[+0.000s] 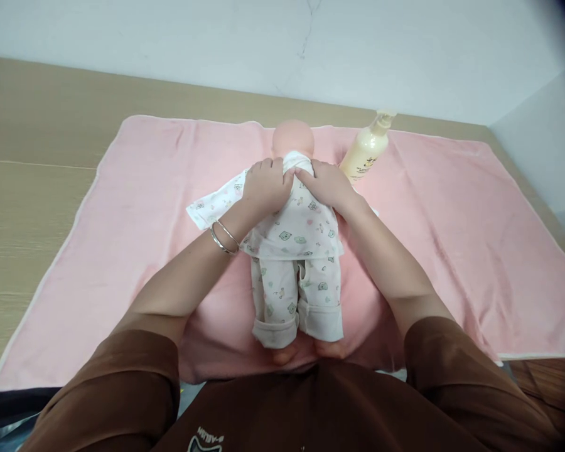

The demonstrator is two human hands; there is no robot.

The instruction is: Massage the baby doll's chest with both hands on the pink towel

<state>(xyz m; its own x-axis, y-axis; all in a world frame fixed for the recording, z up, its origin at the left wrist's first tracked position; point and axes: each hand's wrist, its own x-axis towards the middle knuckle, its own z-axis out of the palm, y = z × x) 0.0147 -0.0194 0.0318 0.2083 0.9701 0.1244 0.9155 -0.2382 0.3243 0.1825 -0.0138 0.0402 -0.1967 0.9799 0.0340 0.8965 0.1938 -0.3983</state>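
Note:
A baby doll (292,138) lies on the pink blanket, its bald head away from me and its feet towards me. No face shows. It wears a white printed shirt (301,229) and matching trousers (277,295) with turned-up cuffs. My left hand (269,186) is curled over the shirt at the doll's left-side shoulder in view, its thumb near the collar. On the other shoulder, my right hand (328,183) grips the shirt the same way, the two thumbs almost meeting below the collar. One sleeve spreads out to the left; the other is mostly hidden by my right arm.
A pale yellow pump bottle (366,150) stands on the blanket just beyond my right hand. The pink blanket (136,207) has creases at the right and covers much of the wooden table (28,125). A white wall (216,44) rises behind the table.

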